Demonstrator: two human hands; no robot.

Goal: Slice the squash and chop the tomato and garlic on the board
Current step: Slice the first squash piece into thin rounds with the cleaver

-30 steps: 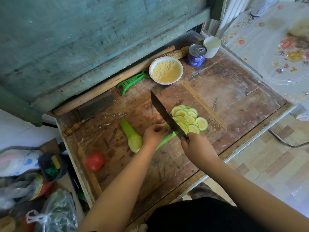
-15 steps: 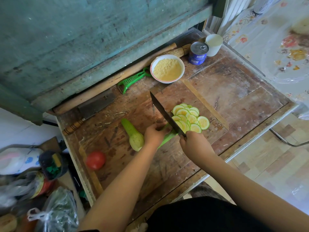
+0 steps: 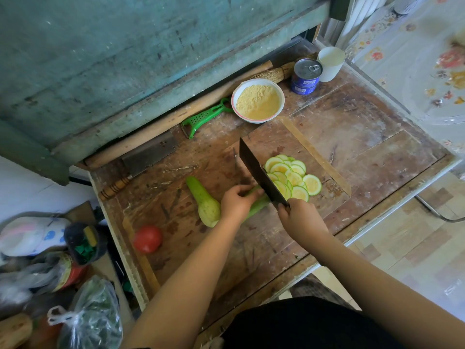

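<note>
Squash [image 3: 256,206] under left hand [image 3: 236,204], knife [image 3: 261,176] in right hand [image 3: 300,217]

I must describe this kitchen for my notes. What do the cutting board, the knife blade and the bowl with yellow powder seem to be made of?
Cutting board: looks like bare wood, worn matte, with grain, stains and cut marks.
Knife blade: probably dark, dull metal; flat and thin, with no shine.
Bowl: smooth glossy white with a thin reddish rim, so perhaps ceramic or enamel; the picture does not settle which.

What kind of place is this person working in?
Most likely a modest home kitchen: a worn wooden work table against a teal wall, squash slices under a cleaver, a bowl of yellow flour and stacked tins nearby.
</note>
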